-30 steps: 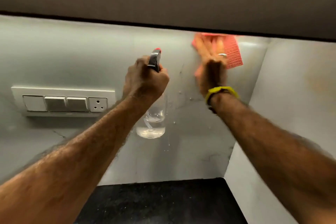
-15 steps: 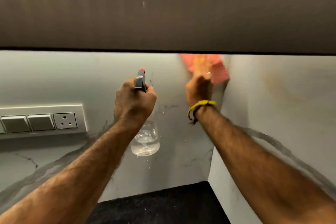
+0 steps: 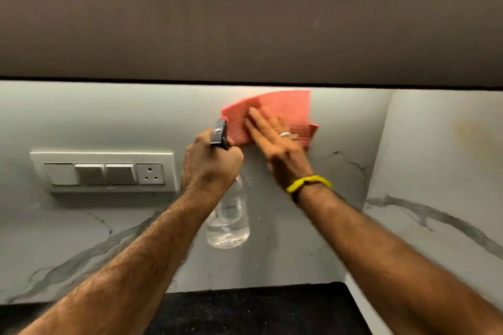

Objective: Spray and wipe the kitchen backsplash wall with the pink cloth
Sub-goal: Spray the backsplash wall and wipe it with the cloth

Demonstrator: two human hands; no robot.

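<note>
Head view: the right hand point(image 3: 275, 144) lies flat, fingers straight and slanting up to the left, pressing the pink cloth point(image 3: 275, 114) against the backsplash wall point(image 3: 136, 117) high up, just under the dark cabinet point(image 3: 245, 16). The cloth spreads wider than the palm, its long side running left to right, with a folded corner sticking out to the right of the fingers.

The left hand point(image 3: 209, 166) is curled around the neck of the clear spray bottle point(image 3: 228, 223), whose nozzle touches or nearly touches the cloth's left edge; the bottle body hangs below the fist, partly filled.

The unwiped stretch of wall lies left, toward the switch plate point(image 3: 103, 171), and below, down to the dark counter point(image 3: 245, 310). The corner with the side wall point(image 3: 441, 158) is near on the right. So the wiping hand is the nearer one to the wall, and its next stroke probably has to clear the bottle held just beside it.
</note>
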